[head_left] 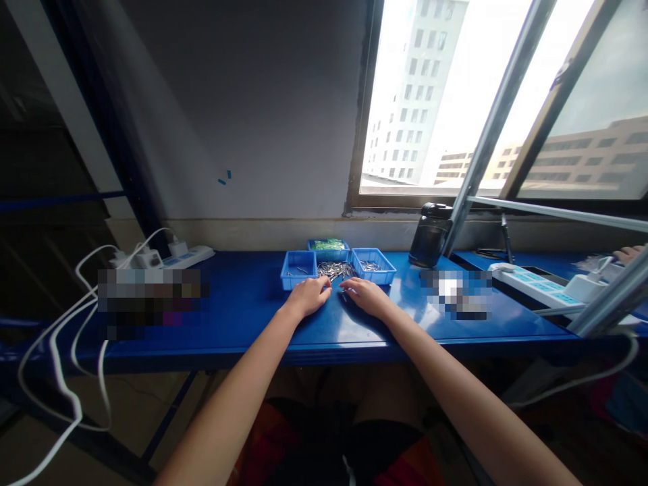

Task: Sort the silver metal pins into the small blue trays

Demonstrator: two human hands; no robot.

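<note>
Small slender metal pieces (335,271) lie in a loose pile on the blue table, too small to name exactly. My left hand (308,297) rests at the pile's near left side, fingers curled and closed. Across a short gap, my right hand (367,295) is at the near right side, its fingertips pinched together. What either hand holds, if anything, is too small to make out. A blue bin (287,279) with a few metal pieces stands just beyond my left hand. Another blue bin (381,277), holding several metal pieces, sits behind my right hand.
A third blue bin (329,256) with green packets stands behind the pile. Farther right are a black bottle (428,236) and a power strip (539,287). At left, white cables hang from another power strip (190,257). Another person's hand (630,254) shows at the right edge.
</note>
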